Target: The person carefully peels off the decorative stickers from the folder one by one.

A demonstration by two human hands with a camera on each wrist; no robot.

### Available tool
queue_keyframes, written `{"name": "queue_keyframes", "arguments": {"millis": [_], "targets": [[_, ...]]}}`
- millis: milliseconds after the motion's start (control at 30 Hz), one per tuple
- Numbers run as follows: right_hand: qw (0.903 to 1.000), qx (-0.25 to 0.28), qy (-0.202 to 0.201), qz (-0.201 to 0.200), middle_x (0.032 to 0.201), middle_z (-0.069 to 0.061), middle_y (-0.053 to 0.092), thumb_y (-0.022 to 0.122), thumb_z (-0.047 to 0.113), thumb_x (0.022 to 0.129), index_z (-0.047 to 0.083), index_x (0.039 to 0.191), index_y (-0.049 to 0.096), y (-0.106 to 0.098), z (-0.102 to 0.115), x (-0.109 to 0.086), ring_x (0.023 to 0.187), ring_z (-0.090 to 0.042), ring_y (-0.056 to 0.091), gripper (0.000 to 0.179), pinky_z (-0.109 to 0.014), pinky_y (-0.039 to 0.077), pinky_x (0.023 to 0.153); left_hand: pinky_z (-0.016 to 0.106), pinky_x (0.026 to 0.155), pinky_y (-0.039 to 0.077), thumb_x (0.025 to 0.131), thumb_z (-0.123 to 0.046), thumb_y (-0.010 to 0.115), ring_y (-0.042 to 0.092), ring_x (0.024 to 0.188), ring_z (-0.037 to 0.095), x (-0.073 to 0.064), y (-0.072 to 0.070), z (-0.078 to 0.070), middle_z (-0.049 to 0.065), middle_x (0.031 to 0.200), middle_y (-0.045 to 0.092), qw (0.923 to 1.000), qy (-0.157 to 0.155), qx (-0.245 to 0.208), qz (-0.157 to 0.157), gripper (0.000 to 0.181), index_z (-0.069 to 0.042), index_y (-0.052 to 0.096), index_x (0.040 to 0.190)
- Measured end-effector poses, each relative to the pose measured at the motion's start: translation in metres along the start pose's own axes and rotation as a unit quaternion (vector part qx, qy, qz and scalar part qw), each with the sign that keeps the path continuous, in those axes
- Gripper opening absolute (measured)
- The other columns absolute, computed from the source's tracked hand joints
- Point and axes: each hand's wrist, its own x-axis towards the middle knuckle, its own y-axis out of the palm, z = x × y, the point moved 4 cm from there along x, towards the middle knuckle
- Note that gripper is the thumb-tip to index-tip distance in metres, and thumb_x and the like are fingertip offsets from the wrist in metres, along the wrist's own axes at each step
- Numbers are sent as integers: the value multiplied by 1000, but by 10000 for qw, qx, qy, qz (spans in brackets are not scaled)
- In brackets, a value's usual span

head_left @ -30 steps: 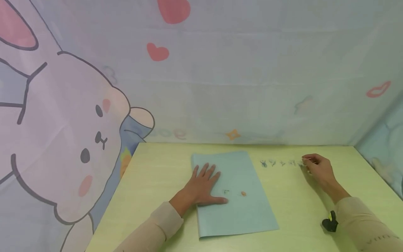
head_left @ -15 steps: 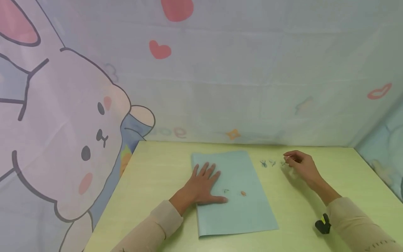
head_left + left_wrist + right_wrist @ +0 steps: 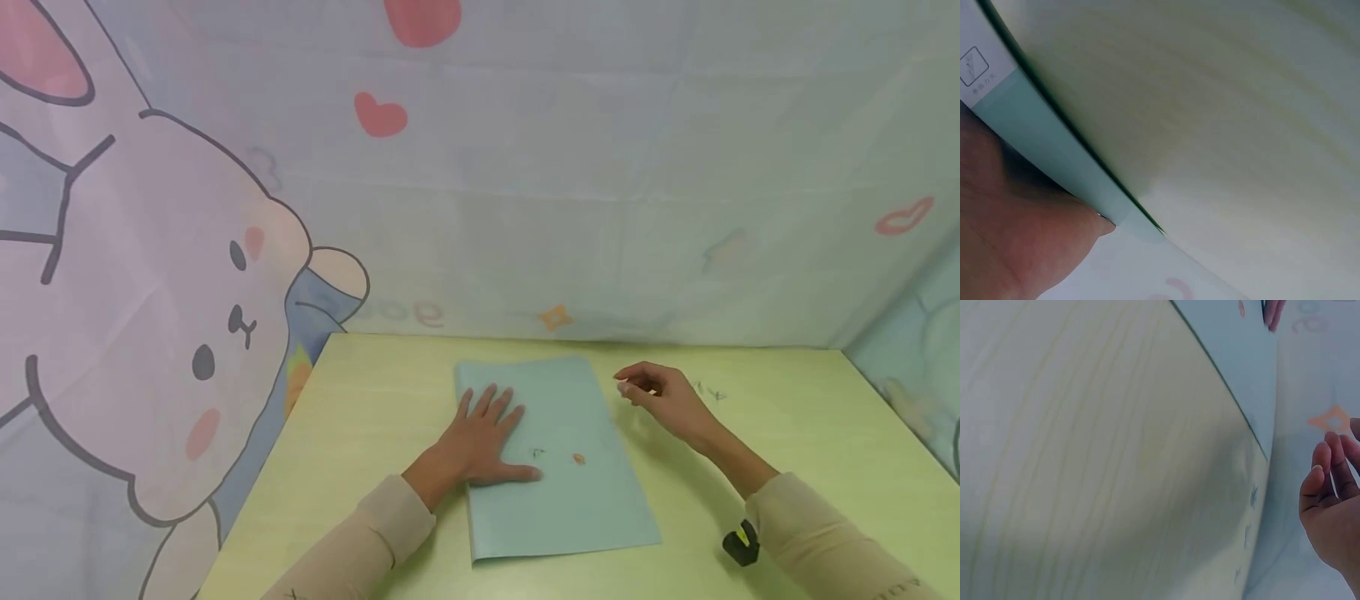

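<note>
A blue-green folder (image 3: 562, 517) lies on the yellow table. My left hand (image 3: 480, 450) rests flat on its left side, fingers spread. Small dark (image 3: 537, 453) and orange (image 3: 578, 459) leaf-like stickers are on the folder cover. The left wrist view shows the heel of my hand (image 3: 1035, 244) beside the folder's labelled spine (image 3: 1054, 144). My right hand (image 3: 667, 404) hovers right of the folder, over a row of small dark plant-like stickers. Its thumb and fingers are loosely bent, and nothing shows between them. Two stickers (image 3: 708, 391) show behind it; the right wrist view shows several stickers (image 3: 1254, 497) on the table.
A black piece with a yellow-green part (image 3: 741, 543) sits at my right sleeve (image 3: 817, 525). A cloth backdrop (image 3: 570, 192) printed with a rabbit and hearts hangs behind the table (image 3: 367, 417).
My right hand has moved left along the sticker row toward the folder, uncovering the right-end stickers and covering the left ones. My left hand stays on the folder.
</note>
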Motion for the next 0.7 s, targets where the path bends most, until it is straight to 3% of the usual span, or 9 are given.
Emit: {"name": "queue_keyframes", "arguments": {"millis": [200, 500, 700], "targets": [[9992, -322, -120, 221, 106, -18, 72, 68, 22, 107, 3, 124, 72, 21, 12, 0, 91, -39, 67, 26, -32, 54, 71, 61, 128, 6, 88, -87, 55, 10, 163, 34, 0, 0, 1, 10, 177, 18, 10000, 10, -42, -33, 109, -17, 33, 169], [9955, -652, -480, 500, 90, -1, 70, 74, 18, 102, 6, 118, 75, 43, 12, -7, 77, -19, 66, 20, -28, 54, 69, 61, 128, 5, 87, -88, 54, 9, 163, 34, 1, 1, 1, 10, 177, 17, 10000, -2, -11, -22, 109, -18, 33, 169], [9923, -622, -664, 842, 91, 4, 68, 76, 15, 100, 7, 113, 75, 56, 10, -10, 82, -14, 62, 15, -27, 54, 70, 61, 128, 4, 88, -89, 53, 8, 164, 34, -1, 0, 1, 10, 177, 16, 10000, -26, -72, -16, 110, -18, 32, 169]]}}
